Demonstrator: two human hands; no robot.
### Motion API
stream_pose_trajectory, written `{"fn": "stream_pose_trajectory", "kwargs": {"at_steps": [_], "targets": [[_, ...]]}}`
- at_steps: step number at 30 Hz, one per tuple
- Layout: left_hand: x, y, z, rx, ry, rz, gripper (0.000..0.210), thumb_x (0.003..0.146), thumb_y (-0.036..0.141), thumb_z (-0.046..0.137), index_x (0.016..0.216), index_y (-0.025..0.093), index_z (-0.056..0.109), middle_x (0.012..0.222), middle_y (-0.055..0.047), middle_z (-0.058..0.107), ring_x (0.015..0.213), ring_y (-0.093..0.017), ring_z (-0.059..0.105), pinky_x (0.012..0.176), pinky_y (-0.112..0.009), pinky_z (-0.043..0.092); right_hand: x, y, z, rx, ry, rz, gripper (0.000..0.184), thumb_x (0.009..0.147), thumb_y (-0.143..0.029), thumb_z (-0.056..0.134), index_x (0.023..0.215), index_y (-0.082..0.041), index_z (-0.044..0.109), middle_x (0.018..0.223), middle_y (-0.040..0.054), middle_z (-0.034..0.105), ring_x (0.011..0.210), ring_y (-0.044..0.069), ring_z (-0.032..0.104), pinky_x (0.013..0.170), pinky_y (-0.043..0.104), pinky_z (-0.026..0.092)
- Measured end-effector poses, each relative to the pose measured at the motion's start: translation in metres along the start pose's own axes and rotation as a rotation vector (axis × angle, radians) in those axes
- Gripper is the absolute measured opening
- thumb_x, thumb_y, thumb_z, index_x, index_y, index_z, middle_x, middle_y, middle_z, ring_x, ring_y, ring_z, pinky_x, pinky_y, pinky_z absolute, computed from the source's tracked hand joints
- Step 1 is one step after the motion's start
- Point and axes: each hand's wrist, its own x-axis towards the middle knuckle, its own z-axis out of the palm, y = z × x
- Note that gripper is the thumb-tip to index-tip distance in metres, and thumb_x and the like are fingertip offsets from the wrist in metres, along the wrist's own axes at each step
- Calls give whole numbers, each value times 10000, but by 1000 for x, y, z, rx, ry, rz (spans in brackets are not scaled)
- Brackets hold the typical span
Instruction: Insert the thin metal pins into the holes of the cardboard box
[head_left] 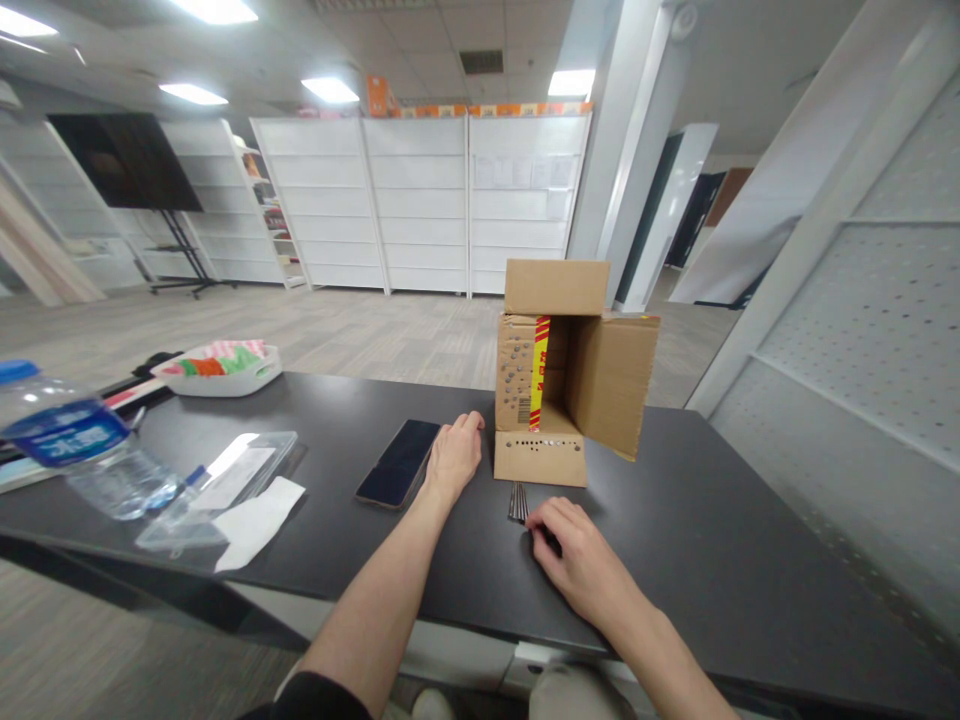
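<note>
Several thin metal nails lie in a row on the dark table, just in front of a cardboard box. My right hand is closed, thumb and forefinger pinched at the right end of that row, seemingly on one nail. Loosely curled, my left hand rests on the table between a black phone and the box; nothing shows in its fingers, but their undersides are hidden. The box stands with its opening facing me. Round metal heads or holes dot its left flap and its lower front flap.
On the left are a water bottle, a clear plastic case, a white paper piece and a white basket with colourful contents. A perforated panel rises beyond the table's right side.
</note>
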Motion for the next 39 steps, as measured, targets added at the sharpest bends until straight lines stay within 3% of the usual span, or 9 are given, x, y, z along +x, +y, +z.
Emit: {"fn": "stream_pose_trajectory", "kwargs": {"at_steps": [39], "targets": [[0,0,-1,-12,-6,-2,236,986,159,393,1096,224,591,1123,-58,682,1001,-181,653,919,-315,447,1,8,7,54,34,39,146,997,-142,484,918,-222,575,914,39,646,868,220,584,781,341,461]]}}
